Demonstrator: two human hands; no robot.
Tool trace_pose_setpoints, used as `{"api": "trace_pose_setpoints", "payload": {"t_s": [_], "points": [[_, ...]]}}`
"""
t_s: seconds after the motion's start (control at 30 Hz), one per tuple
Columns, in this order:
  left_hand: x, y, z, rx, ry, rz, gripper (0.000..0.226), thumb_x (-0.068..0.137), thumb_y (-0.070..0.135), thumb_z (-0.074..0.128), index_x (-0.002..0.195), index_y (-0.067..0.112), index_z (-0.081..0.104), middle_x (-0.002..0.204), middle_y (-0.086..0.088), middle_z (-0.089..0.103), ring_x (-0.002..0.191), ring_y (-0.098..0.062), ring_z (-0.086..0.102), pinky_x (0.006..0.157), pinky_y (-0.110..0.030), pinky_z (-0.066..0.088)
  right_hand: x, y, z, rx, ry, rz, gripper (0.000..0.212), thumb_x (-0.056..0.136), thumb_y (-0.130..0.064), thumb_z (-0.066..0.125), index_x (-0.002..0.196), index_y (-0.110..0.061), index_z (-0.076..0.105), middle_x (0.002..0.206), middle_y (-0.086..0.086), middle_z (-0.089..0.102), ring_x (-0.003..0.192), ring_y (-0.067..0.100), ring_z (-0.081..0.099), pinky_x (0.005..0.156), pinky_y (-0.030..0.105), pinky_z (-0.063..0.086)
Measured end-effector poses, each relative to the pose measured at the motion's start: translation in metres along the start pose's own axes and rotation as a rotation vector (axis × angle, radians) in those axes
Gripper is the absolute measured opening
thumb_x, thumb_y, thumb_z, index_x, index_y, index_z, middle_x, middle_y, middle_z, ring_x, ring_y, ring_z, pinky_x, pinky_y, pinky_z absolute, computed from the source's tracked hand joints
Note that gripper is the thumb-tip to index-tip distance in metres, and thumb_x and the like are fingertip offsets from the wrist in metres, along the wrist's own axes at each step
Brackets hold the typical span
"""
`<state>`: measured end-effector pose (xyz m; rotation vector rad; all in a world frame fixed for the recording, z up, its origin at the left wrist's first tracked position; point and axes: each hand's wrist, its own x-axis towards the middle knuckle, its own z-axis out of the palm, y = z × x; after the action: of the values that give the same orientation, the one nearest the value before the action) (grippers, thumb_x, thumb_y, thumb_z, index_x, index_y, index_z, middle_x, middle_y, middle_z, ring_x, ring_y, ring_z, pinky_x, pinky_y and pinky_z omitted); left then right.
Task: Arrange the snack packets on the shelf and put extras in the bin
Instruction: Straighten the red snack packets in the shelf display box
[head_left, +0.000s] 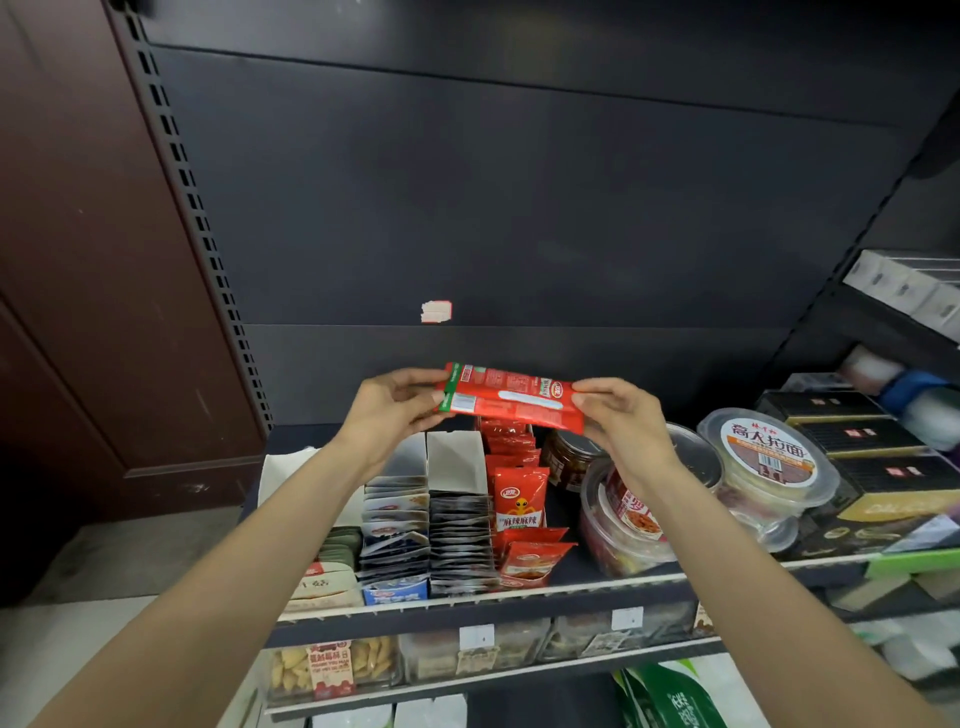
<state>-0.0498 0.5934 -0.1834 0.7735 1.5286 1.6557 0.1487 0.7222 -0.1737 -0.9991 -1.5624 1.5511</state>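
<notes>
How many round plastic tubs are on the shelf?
2. One tub with a white label sits at the right by the black boxes. Another tub sits nearer, partly behind the right hand. More may be hidden.

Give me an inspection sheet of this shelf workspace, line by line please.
Surface: dark shelf with a price rail along its front edge, stocked across its width.
Job's things: red snack packet held flat above the shelf; row of red snack packets standing below it.
Clutter: boxes of dark sachets, a brown jar, round plastic tubs, black boxes.
Grippers: left hand and right hand each pinch one end of the packet.
Cables: nothing seen.
Surroundings: black back panel, slotted upright, brown wall at left, lower shelf of snacks. No bin in view.
</notes>
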Motion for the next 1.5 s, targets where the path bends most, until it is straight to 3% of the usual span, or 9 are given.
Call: {"api": "trace_pose_setpoints", "payload": {"t_s": [0.17,0.43,0.63,0.77,0.87,1.03,1.23,1.33,1.5], "points": [[-0.011,0.005,-0.009,0.267,-0.067,0.195,0.051,0.085,0.0,0.063,0.119,0.036,0.053,0.099,-0.01,0.064,0.093,-0.019,0.066,0.082,-0.029,0.056,-0.004,0.001,-0.005,-0.054,-0.082,-0.096,0.036,0.087,-0.006,0.062,0.114,-0.029,0.056,0.105,-0.001,0.064,0.099,0.013,0.063,0.072,0.026,0.056],[-0.019,-0.009,-0.011,0.355,0.004,0.37,0.056,0.088,0.001,0.06,0.119,0.047,0.048,0.095,0.001,0.064,0.088,-0.011,0.065,0.082,-0.019,0.053,-0.012,0.008,0.002,-0.017,-0.047,-0.182,0.033,0.089,-0.006,0.059,0.109,-0.032,0.062,0.11,-0.004,0.063,0.105,0.012,0.062,0.076,0.028,0.057],[-0.018,-0.007,-0.012,0.29,0.001,0.323,0.052,0.089,0.0,0.059,0.125,0.036,0.048,0.099,-0.002,0.065,0.09,-0.014,0.065,0.079,-0.018,0.054,-0.012,0.007,0.005,0.012,-0.029,-0.142,0.027,0.091,-0.01,0.057,0.11,-0.029,0.064,0.113,-0.002,0.064,0.106,0.013,0.062,0.079,0.03,0.056],[-0.014,-0.006,-0.01,0.111,0.028,0.176,0.045,0.089,0.0,0.058,0.131,0.014,0.052,0.101,-0.003,0.067,0.094,-0.013,0.066,0.079,-0.02,0.056,-0.01,0.001,0.003,0.102,-0.03,-0.118,0.029,0.097,-0.006,0.043,0.109,-0.02,0.066,0.108,0.001,0.069,0.105,0.013,0.064,0.083,0.025,0.055],[-0.011,-0.007,-0.008,-0.023,0.021,0.026,0.035,0.091,0.002,0.055,0.126,0.004,0.055,0.102,-0.008,0.068,0.09,-0.014,0.068,0.078,-0.02,0.056,-0.01,-0.004,0.001,0.086,-0.081,-0.17,0.03,0.092,-0.003,0.053,0.113,-0.02,0.064,0.108,-0.001,0.07,0.104,0.01,0.065,0.087,0.026,0.053],[-0.009,-0.001,-0.005,-0.154,-0.024,-0.142,0.022,0.092,0.01,0.056,0.108,-0.004,0.061,0.089,-0.013,0.071,0.077,-0.011,0.07,0.079,-0.023,0.057,-0.007,-0.01,0.002,-0.034,0.08,-0.261,0.009,0.082,-0.012,0.068,0.083,-0.021,0.071,0.095,-0.004,0.071,0.094,0.013,0.067,0.082,0.027,0.055],[-0.009,-0.002,0.014,0.227,-0.03,-0.229,0.03,0.097,0.036,0.049,0.1,0.01,0.063,0.092,-0.008,0.073,0.076,-0.015,0.068,0.074,-0.027,0.055,-0.005,-0.007,-0.002,-0.157,0.151,-0.298,0.006,0.087,-0.021,0.065,0.083,-0.025,0.065,0.083,-0.003,0.071,0.07,0.011,0.069,0.06,0.019,0.054],[-0.004,-0.012,0.027,0.422,-0.012,-0.147,0.028,0.097,0.031,0.049,0.109,0.008,0.062,0.094,-0.006,0.069,0.074,-0.012,0.063,0.07,-0.022,0.049,-0.002,-0.004,-0.007,-0.195,0.208,-0.276,0.009,0.087,-0.021,0.064,0.081,-0.026,0.064,0.08,-0.003,0.071,0.067,0.01,0.068,0.057,0.018,0.054],[0.002,-0.037,0.034,0.827,-0.09,0.077,0.024,0.097,0.016,0.05,0.115,0.011,0.063,0.115,-0.002,0.066,0.106,-0.013,0.059,0.084,-0.017,0.04,0.002,0.0,-0.024,-0.297,0.26,-0.264,0.005,0.088,-0.021,0.064,0.083,-0.023,0.063,0.079,-0.006,0.067,0.071,0.009,0.066,0.063,0.025,0.054]]}}
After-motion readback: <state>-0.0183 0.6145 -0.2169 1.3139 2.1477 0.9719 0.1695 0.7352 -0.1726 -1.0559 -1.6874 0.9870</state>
